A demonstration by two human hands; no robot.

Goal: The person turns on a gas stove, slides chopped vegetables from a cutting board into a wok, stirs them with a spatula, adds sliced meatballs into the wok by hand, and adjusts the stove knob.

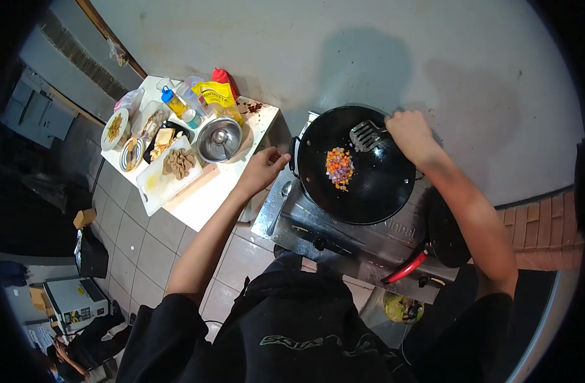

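On the stove sits the black wok; the left hand bends its fingers by the nine-o'clock handle, perhaps for steadying; whether they grip, I can't tell. At two, the right hand clenches the slotted turner, angled inward, presumably to reach the diced vegetables near centre.

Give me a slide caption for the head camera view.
Right hand holds a slotted spatula beside diced vegetables in a black wok; left hand near its handle.
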